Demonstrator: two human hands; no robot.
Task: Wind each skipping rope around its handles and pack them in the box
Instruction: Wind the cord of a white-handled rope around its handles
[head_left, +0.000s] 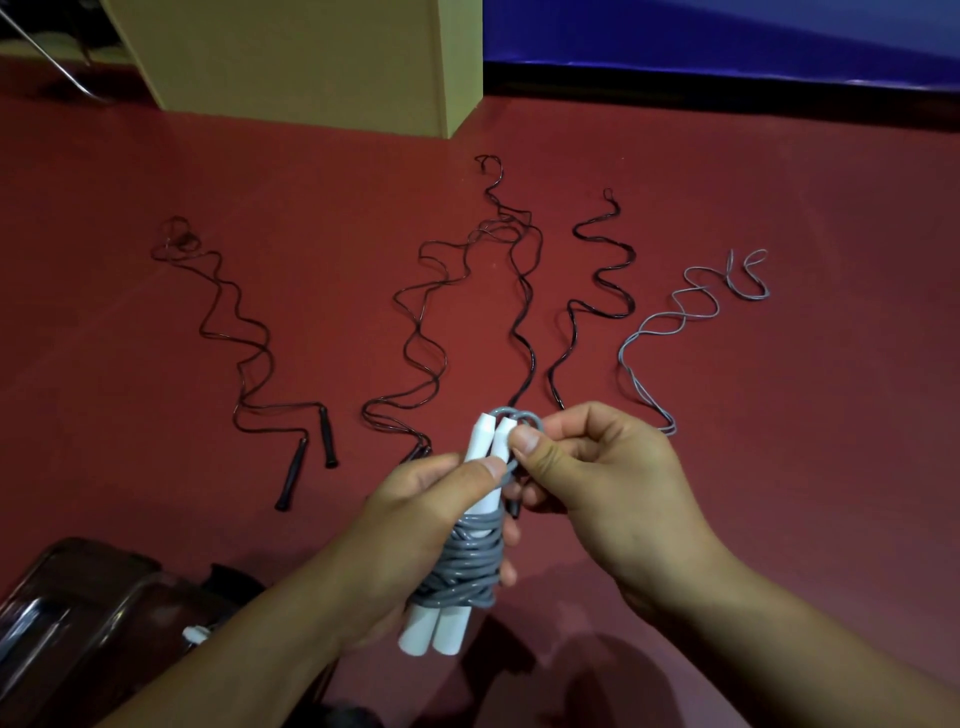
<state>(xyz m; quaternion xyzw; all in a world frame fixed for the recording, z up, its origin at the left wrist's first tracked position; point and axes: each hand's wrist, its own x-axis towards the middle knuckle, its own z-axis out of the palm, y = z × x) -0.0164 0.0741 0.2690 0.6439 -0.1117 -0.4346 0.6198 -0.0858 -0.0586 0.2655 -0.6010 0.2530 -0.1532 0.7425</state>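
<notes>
Left hand (415, 525) grip around 2 white handles (480, 467) wound in grey rope (462, 566), right hand (597, 467) pinching its loop — no legible writing

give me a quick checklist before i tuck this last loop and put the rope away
1. White handles side by side: ok, left hand grips the pair.
2. Grey rope coiled round the handles: ok, snug turns in the middle.
3. End loop under control: ok, right hand pinches it at the handle tips.
4. Loop tucked in: not ok, it is free above the tips.
5. Box open and reachable: cannot tell, only its side shows.
6. Other ropes wound: not ok, black ropes and another grey rope lie loose on the floor.
</notes>
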